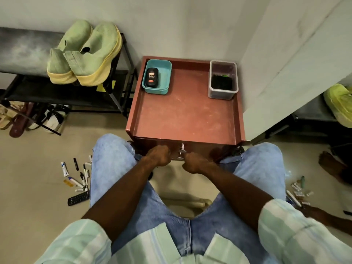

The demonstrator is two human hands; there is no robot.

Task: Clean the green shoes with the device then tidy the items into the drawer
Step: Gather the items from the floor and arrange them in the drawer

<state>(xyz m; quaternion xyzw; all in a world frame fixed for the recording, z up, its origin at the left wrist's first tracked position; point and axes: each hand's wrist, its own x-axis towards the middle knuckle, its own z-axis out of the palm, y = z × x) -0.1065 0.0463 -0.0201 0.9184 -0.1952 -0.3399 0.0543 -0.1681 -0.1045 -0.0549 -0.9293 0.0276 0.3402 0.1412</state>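
Two green shoes (83, 54) with yellow soles lie on top of a black rack at the upper left. On the red-brown cabinet top (186, 113), a teal tray (157, 76) holds a black device (151, 77). A clear box (222, 79) with a dark item inside stands at the back right. My left hand (159, 155) and my right hand (194, 161) are curled against the drawer front (152, 145), one on each side of its metal handle (182, 151). The handle shows free between them. The fingertips are hidden, and I see nothing held in either hand.
Pens, tubes and a remote control (78, 199) lie on the floor at the left, and small tubes (299, 193) are scattered at the right. Sandals and shoes (28, 119) sit under the rack. A white wall panel (285, 73) borders the cabinet's right side. A person's foot (331, 162) is at the far right.
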